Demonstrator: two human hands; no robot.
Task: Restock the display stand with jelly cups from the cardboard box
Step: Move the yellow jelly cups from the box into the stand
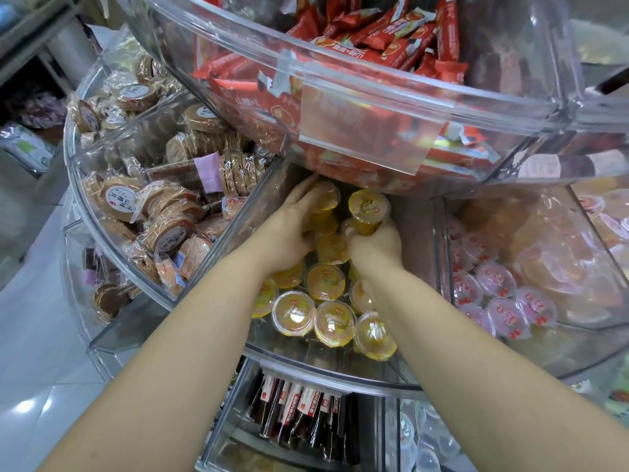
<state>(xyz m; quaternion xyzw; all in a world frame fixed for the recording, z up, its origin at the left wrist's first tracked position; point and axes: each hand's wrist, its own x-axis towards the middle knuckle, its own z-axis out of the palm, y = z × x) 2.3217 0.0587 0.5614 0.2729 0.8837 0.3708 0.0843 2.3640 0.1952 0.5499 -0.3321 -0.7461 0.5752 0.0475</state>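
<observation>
Head view: both hands inside the yellow jelly cup compartment of the clear display stand (pixel 326 373).

Left hand (pixel 292 229), at 11 o'clock, rests flat-fingered on yellow jelly cups (pixel 325 281); right hand (pixel 376 245) grasps an upright jelly cup (pixel 368 212) at 12 o'clock; pink-lidded cups (pixel 493 291) lie at 3 o'clock.

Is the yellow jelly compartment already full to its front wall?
No: behind the front wall bare floor shows before the nearest yellow jelly cups.
</observation>
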